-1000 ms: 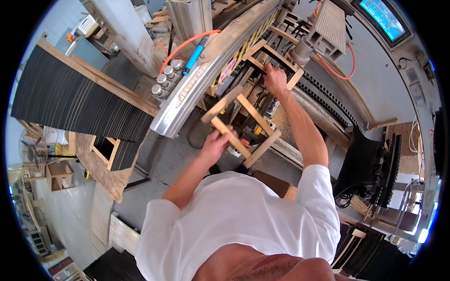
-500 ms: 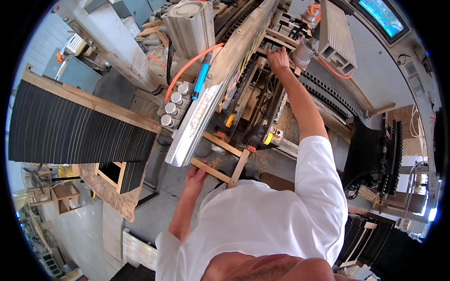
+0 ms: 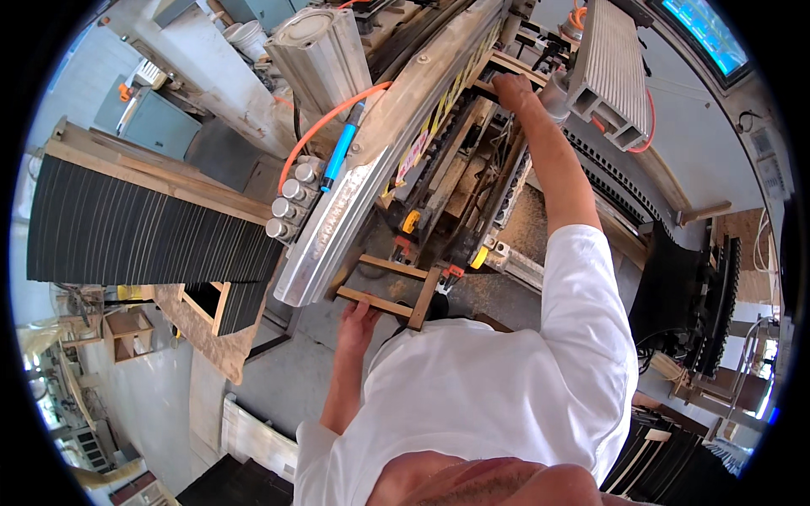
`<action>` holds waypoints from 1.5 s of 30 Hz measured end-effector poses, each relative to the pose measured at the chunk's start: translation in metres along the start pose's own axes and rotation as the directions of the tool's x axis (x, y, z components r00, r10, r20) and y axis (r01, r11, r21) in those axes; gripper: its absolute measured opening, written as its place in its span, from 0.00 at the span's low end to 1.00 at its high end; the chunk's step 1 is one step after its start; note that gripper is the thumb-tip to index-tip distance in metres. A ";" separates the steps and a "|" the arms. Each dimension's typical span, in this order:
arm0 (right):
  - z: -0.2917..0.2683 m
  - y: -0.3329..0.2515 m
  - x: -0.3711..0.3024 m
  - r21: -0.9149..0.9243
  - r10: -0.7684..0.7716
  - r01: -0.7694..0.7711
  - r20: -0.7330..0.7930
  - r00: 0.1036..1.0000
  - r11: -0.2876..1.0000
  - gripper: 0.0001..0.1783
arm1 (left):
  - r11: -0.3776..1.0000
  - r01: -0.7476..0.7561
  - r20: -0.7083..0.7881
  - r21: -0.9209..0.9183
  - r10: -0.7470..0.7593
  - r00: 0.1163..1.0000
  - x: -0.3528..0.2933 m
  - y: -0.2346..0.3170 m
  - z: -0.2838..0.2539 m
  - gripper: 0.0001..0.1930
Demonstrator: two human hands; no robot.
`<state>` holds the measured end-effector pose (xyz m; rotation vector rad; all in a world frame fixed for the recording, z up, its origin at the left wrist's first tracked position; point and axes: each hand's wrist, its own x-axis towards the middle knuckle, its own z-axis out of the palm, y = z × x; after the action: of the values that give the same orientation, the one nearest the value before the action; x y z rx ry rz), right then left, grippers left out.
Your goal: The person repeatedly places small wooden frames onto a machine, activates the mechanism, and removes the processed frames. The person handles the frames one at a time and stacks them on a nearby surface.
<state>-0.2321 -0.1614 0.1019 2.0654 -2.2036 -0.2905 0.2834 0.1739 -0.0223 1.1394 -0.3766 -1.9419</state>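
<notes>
My left hand (image 3: 359,325) is closed on the near rail of a small wooden frame (image 3: 424,299). Two pale rails run leftward from the frame's short crosspiece, held low in front of my white shirt, beside the machine's near end. My right arm stretches far forward over the machine. At its far end my right hand (image 3: 511,91) is curled closed beside a pale wooden strip (image 3: 519,69) and a dark bar. The fingertips are turned away, so what they grip is hidden.
A metal-edged machine beam (image 3: 337,219) runs along the left, carrying a blue marker-like cylinder (image 3: 339,158) and an orange hose. Toothed chain tracks (image 3: 603,177) lie right of my arm. Dark slats (image 3: 143,228) are stacked at left. Yellow-and-red clamps (image 3: 451,271) sit near the frame.
My right hand has shifted slightly forward and curled more tightly. The wooden frame, with my left hand on it, sits a little farther from the machine's clamps. The whole view has turned slightly.
</notes>
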 end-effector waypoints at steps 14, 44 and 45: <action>-0.020 -0.003 -0.010 -0.149 -0.122 0.127 0.041 0.992 0.981 0.13 | 0.997 -0.063 -0.139 -0.035 0.058 0.989 -0.010 -0.044 -0.004 0.15; -0.014 -0.002 -0.009 -0.213 0.016 -0.009 0.029 0.999 0.977 0.22 | 0.827 -0.373 -0.435 0.420 0.545 0.717 -0.069 -0.017 -0.097 0.14; -0.019 -0.011 -0.009 -0.225 0.021 -0.014 0.025 0.999 0.974 0.22 | 0.816 -0.394 -0.474 0.424 0.571 0.670 -0.080 -0.010 -0.113 0.13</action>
<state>-0.2164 -0.1547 0.1186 1.9318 -2.0918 -0.5431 0.3913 0.2587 -0.0432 1.5675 -0.5673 -1.0039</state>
